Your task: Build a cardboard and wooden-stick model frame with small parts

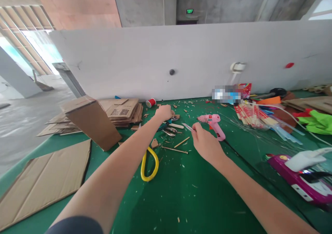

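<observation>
My left hand point(163, 112) reaches far across the green table point(197, 196), its fingers curled down over small cardboard scraps point(176, 116); what it grips is hidden. My right hand point(204, 141) pinches a small utility knife point(187, 126), blade pointing left, just in front of a pink glue gun point(214, 124). Between the hands lie scissors with yellow handles point(149, 163), silvery pliers point(169, 131) and thin wooden sticks point(175, 149).
Flattened cardboard point(44, 182) lies at the left, with a folded piece point(93, 123) standing and a stack point(124, 111) behind. A red thread spool point(150, 102) sits by the white wall. Chopstick packs point(250, 114), green cloth point(317, 121) and a purple device point(298, 180) fill the right.
</observation>
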{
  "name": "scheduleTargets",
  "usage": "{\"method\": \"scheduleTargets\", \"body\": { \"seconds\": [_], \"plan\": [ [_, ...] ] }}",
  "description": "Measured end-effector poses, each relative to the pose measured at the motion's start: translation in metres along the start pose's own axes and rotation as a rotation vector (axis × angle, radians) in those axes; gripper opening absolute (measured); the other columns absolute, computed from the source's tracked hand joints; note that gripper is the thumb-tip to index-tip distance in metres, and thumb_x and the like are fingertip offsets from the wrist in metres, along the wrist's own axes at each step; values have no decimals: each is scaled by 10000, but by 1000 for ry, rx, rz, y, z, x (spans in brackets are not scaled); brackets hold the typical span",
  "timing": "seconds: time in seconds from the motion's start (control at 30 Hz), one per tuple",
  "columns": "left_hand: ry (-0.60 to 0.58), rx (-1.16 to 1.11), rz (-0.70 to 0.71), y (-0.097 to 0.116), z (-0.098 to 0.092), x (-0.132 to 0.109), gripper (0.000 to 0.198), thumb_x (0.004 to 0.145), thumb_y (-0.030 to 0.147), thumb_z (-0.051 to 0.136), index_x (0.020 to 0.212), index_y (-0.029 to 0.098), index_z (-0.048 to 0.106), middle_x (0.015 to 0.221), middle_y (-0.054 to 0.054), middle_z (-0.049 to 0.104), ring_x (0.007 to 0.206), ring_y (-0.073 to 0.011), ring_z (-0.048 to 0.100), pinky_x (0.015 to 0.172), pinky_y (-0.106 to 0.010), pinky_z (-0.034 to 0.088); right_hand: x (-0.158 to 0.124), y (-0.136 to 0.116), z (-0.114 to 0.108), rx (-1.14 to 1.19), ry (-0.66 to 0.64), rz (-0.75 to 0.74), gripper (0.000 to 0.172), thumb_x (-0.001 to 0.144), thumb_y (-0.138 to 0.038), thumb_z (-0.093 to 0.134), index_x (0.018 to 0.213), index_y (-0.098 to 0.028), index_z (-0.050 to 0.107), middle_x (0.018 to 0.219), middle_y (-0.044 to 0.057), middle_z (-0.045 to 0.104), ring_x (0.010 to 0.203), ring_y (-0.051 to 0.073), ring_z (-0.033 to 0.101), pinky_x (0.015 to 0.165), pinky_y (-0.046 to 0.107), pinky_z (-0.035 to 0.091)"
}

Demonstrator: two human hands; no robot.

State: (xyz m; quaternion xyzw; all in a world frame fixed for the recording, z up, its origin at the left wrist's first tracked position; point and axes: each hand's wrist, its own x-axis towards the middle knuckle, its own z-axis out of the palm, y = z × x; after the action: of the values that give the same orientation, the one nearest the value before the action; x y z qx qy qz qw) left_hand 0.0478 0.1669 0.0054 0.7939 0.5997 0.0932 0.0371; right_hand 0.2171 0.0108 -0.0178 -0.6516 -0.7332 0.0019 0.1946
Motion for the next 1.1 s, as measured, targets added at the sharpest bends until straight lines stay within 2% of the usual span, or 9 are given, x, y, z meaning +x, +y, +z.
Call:
{"method": "scheduleTargets", "body": {
  "seconds": [0.07,0.13,0.3,0.47,0.57,0.7,0.83,1.03,1.1],
  "plan": [
    [26,-33,58,1,0,-2,316,883,296,553,1162,149,536,1129,-94,593,988,-206,595,831,-391,512,0,1,-2,-1,-64,-16,258,963,-326,287,875,-216,503,693,16,629,573,154,579,440,257,209],
    [73,-66,127,0,-5,-12,281,853,199,556,1129,150,532,1041,-95,638,969,-212,608,821,-345,501,-1,2,-4,-21,-135,-128,311,956,-357,313,784,-216,531,659,12,623,573,153,580,451,255,221],
    [173,-93,253,-7,-25,-64,275,799,121,501,1064,194,512,995,-54,664,943,-207,624,786,-294,475,-9,-4,-7,17,-233,-427,304,947,-330,367,782,-220,597,748,12,669,655,146,615,511,248,312],
    [214,32,354,-11,-23,-132,209,856,244,460,1061,227,498,918,-27,685,779,-221,648,631,-293,452,-10,-9,-3,-127,-187,-501,257,936,-345,406,842,-216,607,751,12,683,618,158,625,481,249,301],
    [208,92,411,-12,-14,-157,170,872,243,444,1022,210,517,895,-37,684,777,-219,642,654,-310,453,-4,-3,0,-297,-125,-466,275,942,-355,399,844,-199,603,713,27,676,594,183,634,454,247,266],
    [243,95,395,-15,-6,-171,181,890,281,444,1030,201,525,866,-43,666,788,-213,631,669,-308,459,3,5,2,-457,-15,-283,334,969,-335,315,887,-156,585,682,73,665,570,207,637,441,246,241],
    [211,42,359,-19,-1,-173,150,883,236,441,1002,201,525,894,-39,650,785,-190,622,643,-284,463,0,1,-1,-412,11,-219,345,967,-335,284,864,-167,567,657,59,648,536,193,612,448,251,212],
    [117,-16,290,-20,8,-170,147,854,154,422,962,177,520,989,-70,642,863,-216,630,676,-311,479,-11,-5,-3,-65,-191,-440,324,930,-406,389,712,-209,526,617,-9,610,531,133,552,470,259,225],
    [110,-56,287,-21,9,-170,167,848,171,449,994,180,530,973,-68,654,889,-226,629,708,-323,479,-12,-7,-1,-23,-188,-486,353,933,-428,386,695,-209,528,623,-12,609,554,132,555,486,261,242]
  ]
}}
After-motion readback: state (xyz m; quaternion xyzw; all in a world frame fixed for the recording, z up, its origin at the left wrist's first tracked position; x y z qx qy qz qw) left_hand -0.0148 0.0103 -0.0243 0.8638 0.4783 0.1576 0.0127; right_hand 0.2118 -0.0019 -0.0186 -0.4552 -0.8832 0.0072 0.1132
